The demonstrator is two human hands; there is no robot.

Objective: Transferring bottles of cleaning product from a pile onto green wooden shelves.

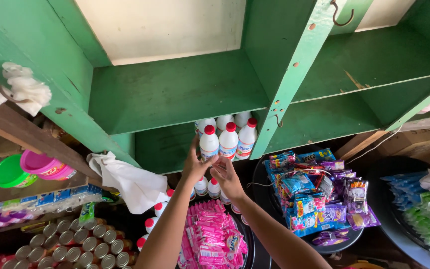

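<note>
1. The green wooden shelf unit (175, 89) fills the upper frame; its upper compartments stand bare, with a metal hook (341, 15) at 1 o'clock.
2. A white cloth (130, 182) hangs off the shelf edge at 9 o'clock from the hands.
3. A round tray of blue and purple sachets (319, 194) lies at 3 o'clock from the hands.
4. Pink sachets (212, 234) lie at 6 o'clock, directly beneath the forearms.
5. Silver tin cans (75, 246) are grouped at 8 o'clock.
6. A cluster of white bottles with red caps (237, 132) stands on the lower green shelf, at 12 o'clock from the hands.
7. The front-left bottle (208, 144) of that cluster stands upright on the shelf, touching its neighbour.
8. The left hand (194, 164) is part-closed, fingers wrapped around the left side of the front-left bottle.
9. The right hand (227, 179) is loosely curled just below the bottle's base, fingertips near or against it; whether it grips anything cannot be told.
</note>
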